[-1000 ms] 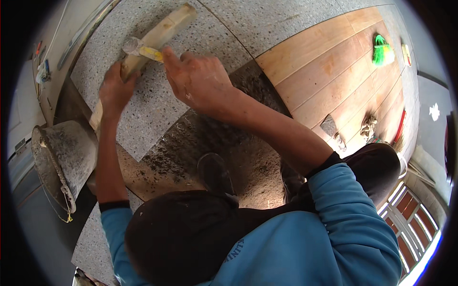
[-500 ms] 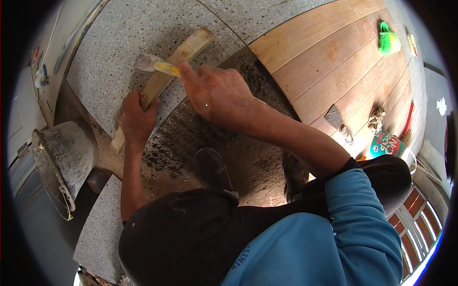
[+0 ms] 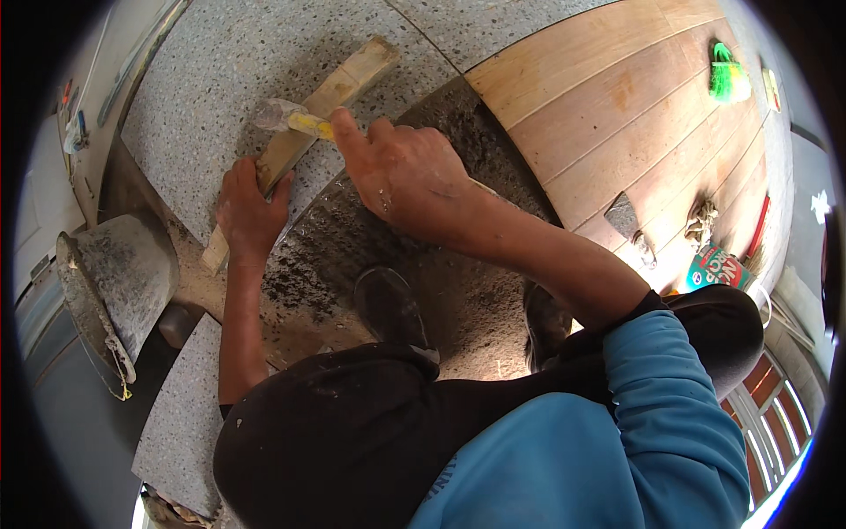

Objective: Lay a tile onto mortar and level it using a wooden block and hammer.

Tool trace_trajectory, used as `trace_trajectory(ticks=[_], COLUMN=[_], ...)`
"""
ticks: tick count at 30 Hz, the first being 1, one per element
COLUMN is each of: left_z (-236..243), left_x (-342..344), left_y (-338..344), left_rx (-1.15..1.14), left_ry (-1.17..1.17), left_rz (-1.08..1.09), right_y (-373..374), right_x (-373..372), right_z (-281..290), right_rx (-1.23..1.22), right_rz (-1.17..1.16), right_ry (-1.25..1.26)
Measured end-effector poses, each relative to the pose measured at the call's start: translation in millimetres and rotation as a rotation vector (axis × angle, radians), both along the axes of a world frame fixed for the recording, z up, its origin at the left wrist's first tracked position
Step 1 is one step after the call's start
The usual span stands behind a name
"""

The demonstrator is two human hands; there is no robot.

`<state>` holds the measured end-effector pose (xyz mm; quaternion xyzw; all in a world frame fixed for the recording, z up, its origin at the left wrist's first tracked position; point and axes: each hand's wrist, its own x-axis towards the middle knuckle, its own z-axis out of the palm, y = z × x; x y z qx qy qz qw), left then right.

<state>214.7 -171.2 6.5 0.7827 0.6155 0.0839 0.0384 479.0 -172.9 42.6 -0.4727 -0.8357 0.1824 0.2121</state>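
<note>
A long strip of wood (image 3: 357, 75) lies slantwise on a grey speckled tile (image 3: 189, 97). My left hand (image 3: 250, 212) grips its nearer part, with the fingers on the far side and the thumb on the other. In my right hand (image 3: 410, 172) is a hammer (image 3: 305, 122) with a yellow handle, and the index finger stretches along that handle. The hammer's head is over the wood strip, at the strip's left side; whether they touch I cannot tell. Dark, crumbly mortar (image 3: 322, 251) spreads beside the tile, below my right forearm.
Wood-look planks (image 3: 608, 106) cover the floor on the right. On them are a trowel (image 3: 624, 216), a crumpled rag (image 3: 701, 220), a green bundle (image 3: 728, 75) and a labelled bucket (image 3: 716, 267). A dirty bucket (image 3: 128, 282) lies tipped at the left. My boots (image 3: 388, 304) stand on the mortar area.
The whole view has shifted slightly. Both hands keep their holds, and the hammer stays over the wood strip with hardly any movement.
</note>
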Motion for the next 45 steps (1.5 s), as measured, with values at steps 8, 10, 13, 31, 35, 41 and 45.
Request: trace_trajectory(ticks=[8,10,13,31,35,41,45], left_z=[-2.4,-1.4,0.0,-3.3,-3.8,-0.8,-0.5], left_x=[1.6,1.5,2.2,0.7,1.9,-0.7,4.4], left_y=[1.6,1.1,0.8,0.3,-1.0,-0.6,-0.7], left_rx=[0.014,0.017,0.013,0.003,-0.005,0.013,-0.014], left_ry=[0.006,0.018,0.018,-0.009,0.019,0.019,0.023], left_rz=[-0.014,-0.011,-0.021,-0.011,0.004,0.007,0.016], right_y=[1.5,2.3,4.5,3.0,7.6,7.1,8.0], right_x=[-0.7,-2.2,-5.5,-7.0,-6.2,-9.4,-12.0], right_z=[19.0,15.8,10.0,6.7,7.9,29.8,11.6], right_rx=[-0.065,-0.085,-0.126,-0.109,-0.104,-0.063,-0.117], right_rz=[0.014,0.026,0.029,0.044,0.066,0.042,0.046], right_ry=[0.079,0.053,0.023,0.051,0.030,0.111,0.064])
